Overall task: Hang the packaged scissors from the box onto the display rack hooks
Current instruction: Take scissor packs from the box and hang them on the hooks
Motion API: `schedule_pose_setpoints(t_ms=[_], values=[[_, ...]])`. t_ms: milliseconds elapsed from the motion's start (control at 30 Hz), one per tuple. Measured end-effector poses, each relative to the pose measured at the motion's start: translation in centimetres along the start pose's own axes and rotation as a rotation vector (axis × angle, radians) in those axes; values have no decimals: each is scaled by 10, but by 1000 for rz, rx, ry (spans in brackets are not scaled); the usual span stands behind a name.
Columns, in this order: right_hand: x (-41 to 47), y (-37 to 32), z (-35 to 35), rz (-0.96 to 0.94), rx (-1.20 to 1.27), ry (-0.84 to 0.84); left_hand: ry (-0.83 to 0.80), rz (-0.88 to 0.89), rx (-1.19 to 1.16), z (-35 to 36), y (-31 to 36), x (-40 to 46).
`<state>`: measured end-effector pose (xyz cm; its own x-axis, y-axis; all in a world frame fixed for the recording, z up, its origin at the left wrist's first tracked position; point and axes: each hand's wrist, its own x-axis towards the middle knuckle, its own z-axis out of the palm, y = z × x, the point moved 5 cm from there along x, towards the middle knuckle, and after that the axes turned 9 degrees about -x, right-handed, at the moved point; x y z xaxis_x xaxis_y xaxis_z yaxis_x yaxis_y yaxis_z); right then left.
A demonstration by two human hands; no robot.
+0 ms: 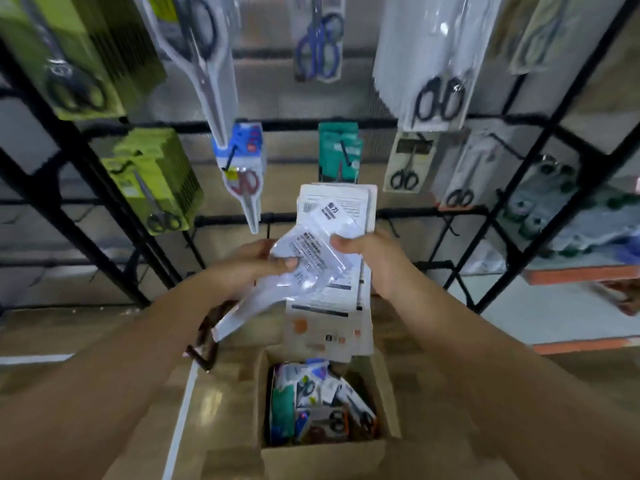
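Closest to me, low in my view, I see the cardboard box (332, 455) on the floor with its top open. It is full of mixed scissor packs (322, 403), lying in a jumble from wall to wall. Above the box I see two bare arms reaching forward. My left hand (249, 268) has its fingers and thumb curled round one clear packaged pair of scissors (294, 271). This pack is tilted, with its long thin end pointing down toward the left forearm. My right hand (374, 258) grips a thick stack of packs (339, 265), held upright with the printed backs facing me. Its thumb is pressed on the front of the stack, and also touches the top part of the clear pack. So the clear pack lies across the front of the stack, between both hands, right over the box. Behind the hands stands the black wire display rack (381, 124). On its middle bar hang a blue pack with red scissors (242, 168) and a green-blue pack (339, 150). At the rack's left side hang yellow-green packs (156, 181), low and high. On its right side hang pale packs with black scissors (440, 64). Near the top edge hangs a pack with blue scissors (318, 39). Far to the right I see orange shelves (581, 273) with blurry things on them.
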<state>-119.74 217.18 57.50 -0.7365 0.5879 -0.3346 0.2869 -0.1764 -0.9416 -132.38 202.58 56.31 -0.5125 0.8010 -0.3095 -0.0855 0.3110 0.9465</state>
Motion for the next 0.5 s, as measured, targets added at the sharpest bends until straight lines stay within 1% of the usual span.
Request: schedule_pose_setpoints(t_ms=[67,133,267,333,433,500], values=[[-14,-30,-2,-64,27,-38,-78,32,-69,3,25,-17],[-27,-53,-3,-90,38,-35,-125,41,-147,11,45,-31],[-52,-89,-3,-177,188,-15,-99,34,-337,24,80,-56],[-65,-109,2,-218,287,-38,-90,56,-400,33,98,-65],[-81,-140,7,-273,389,-33,-59,128,-481,48,126,-75],[-91,-160,6,-324,424,-24,-3,186,-524,53,143,-78]])
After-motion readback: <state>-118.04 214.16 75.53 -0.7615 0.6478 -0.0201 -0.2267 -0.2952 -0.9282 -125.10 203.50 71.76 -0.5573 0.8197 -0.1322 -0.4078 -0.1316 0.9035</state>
